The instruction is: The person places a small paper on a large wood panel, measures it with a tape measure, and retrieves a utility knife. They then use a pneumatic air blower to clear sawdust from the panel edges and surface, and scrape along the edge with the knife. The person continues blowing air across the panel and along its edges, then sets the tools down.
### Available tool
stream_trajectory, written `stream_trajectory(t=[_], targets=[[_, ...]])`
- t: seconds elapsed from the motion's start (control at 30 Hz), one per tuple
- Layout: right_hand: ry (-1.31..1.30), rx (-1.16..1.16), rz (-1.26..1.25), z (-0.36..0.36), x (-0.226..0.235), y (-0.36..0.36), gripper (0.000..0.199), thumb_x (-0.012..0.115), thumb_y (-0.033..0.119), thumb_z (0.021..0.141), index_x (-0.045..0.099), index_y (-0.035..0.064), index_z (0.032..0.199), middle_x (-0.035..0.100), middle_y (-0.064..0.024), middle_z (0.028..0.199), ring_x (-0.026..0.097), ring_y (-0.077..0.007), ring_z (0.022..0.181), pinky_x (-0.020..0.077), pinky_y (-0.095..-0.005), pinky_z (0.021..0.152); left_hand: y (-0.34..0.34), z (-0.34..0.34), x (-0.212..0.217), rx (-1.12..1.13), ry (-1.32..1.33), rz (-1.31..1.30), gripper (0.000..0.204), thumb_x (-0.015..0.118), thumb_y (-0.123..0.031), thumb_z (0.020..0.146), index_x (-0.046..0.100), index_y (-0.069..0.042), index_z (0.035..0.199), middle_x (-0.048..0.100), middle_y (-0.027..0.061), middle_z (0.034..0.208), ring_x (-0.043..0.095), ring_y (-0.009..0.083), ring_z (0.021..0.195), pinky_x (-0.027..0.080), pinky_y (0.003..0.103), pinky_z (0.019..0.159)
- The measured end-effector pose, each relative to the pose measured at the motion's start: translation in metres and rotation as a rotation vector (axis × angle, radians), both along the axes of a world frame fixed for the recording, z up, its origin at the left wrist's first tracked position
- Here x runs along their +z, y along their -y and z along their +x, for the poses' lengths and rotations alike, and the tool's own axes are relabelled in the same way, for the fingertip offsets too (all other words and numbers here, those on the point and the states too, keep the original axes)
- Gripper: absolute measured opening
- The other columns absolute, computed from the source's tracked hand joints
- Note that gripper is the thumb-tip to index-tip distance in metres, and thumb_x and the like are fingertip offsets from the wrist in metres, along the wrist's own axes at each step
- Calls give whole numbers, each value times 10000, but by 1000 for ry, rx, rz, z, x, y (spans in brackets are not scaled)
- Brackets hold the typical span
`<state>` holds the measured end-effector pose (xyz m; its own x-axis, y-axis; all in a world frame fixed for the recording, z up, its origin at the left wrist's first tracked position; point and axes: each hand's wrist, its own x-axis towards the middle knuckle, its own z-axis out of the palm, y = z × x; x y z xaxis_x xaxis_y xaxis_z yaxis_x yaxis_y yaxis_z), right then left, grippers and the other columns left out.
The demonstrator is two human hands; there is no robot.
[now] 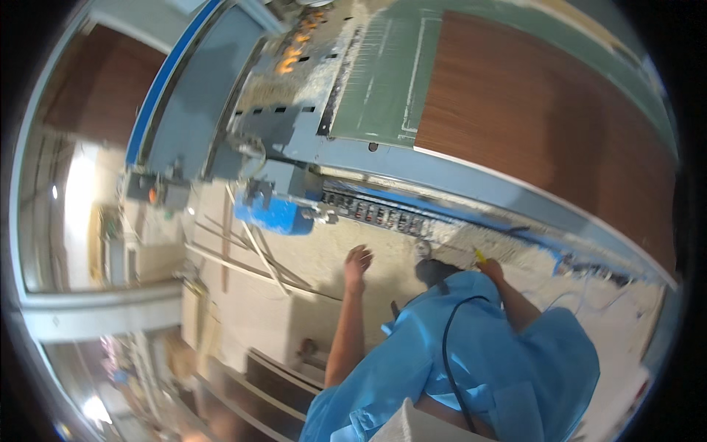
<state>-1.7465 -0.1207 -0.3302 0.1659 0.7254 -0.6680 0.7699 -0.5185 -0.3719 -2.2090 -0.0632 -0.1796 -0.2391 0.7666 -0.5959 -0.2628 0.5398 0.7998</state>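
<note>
**Left hand free over the floor, right hand by the machine's edge with a small yellow thing**

A long machine (346, 158) runs slantwise from the upper middle of the frame down toward the right edge. On its bed lies a large brown wood-grain panel (545, 118), filling the upper right, with its long axis following the same slant; a green sheet (390, 81) lies just beside it, further toward the upper middle. Along the machine's near side sits a dark strip of buttons (375, 214), centre frame, and a blue housing (276, 215) hangs off the machine just to the left of that strip.

Below the machine, pale dusty floor (309, 265) takes up the centre, with thin light wood strips (258, 254) lying across it at centre left. Dark boards (280, 383) are stacked at lower centre.

The person's blue garment (508, 368) fills the lower right. The left hand (359, 261) reaches up from it, fingers loosely spread and holding nothing, in the air below the button strip and apart from it. The right hand (492, 269) is further right and closer to the machine's blue lower edge; a small yellow object (479, 256) shows at its fingertips, though the grip itself is too small to make out. The panel lies up and to the right of both hands, so the right hand is the nearer one to it.

No containers show in the frame.
</note>
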Motion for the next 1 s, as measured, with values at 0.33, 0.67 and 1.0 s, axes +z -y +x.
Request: stream_trajectory(t=[0.33, 0.67, 1.0], targets=[[-199, -23, 149, -82, -17, -60, 427, 590, 388, 891, 670, -2, 1043, 693, -245, 1021, 649, -426, 988, 505, -518, 876, -225, 78, 53, -598, -21, -13, 410, 577, -370, 998, 601, -66, 1272, 692, 76, 1102, 645, 158, 950, 503, 332, 884], [-249, -871, -144, -82, 48, 19, 170, 607, 220, 901, 636, 56, 935, 647, -83, 672, 625, -167, 542, 505, -319, 488, -361, 162, 6, -625, 40, 101, 592, 652, -363, 937, 506, 38, 1346, 583, 168, 1292, 543, 270, 1204, 410, 398, 1014], [-245, -1477, -232, -182, 119, 89, 185, 626, 209, 925, 609, 63, 1036, 646, -104, 758, 577, -163, 476, 429, -292, 392, -391, 177, -1, -615, 101, -6, 593, 645, -364, 929, 508, 39, 1342, 593, 208, 1292, 563, 315, 1200, 429, 411, 1000]])
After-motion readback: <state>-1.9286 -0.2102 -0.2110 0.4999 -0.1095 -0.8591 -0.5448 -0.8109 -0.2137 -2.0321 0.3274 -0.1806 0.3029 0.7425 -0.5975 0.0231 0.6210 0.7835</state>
